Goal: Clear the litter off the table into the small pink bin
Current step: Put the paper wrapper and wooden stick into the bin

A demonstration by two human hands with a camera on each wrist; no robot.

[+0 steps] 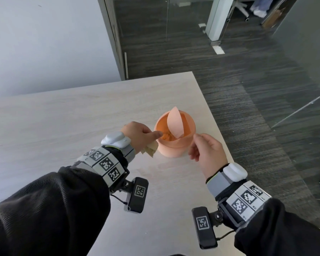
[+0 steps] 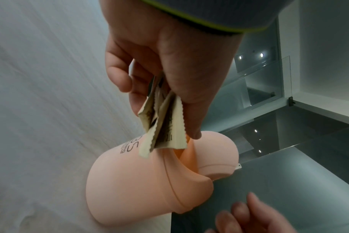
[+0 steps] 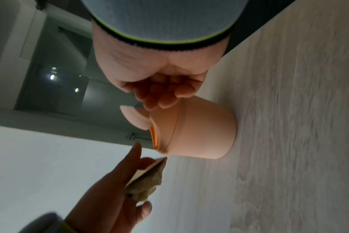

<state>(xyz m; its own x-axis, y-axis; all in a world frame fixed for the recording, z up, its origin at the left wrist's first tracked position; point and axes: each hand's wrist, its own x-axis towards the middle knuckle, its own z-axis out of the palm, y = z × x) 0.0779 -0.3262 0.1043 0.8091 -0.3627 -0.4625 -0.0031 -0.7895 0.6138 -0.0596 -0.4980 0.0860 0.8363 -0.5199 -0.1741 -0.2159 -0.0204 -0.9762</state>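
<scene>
The small pink bin point(image 1: 174, 145) stands near the table's right edge, its swing lid point(image 1: 175, 123) tipped up on edge. My left hand point(image 1: 148, 137) is at the bin's left rim, its index finger stretched over the opening, the other fingers curled round crumpled beige wrappers point(image 1: 151, 148). In the left wrist view the wrappers point(image 2: 163, 124) hang from the left hand point(image 2: 169, 97) just above the bin point(image 2: 139, 181). My right hand point(image 1: 195, 145) hovers at the bin's right side, fingers loosely curled, holding nothing. In the right wrist view the right hand point(image 3: 163, 96) sits beside the bin point(image 3: 201, 134).
The pale wooden table point(image 1: 81, 117) ends just right of the bin, with dark carpet point(image 1: 257, 108) beyond. A white wall is at the back left and a glass door point(image 1: 146, 24) behind the table's far corner.
</scene>
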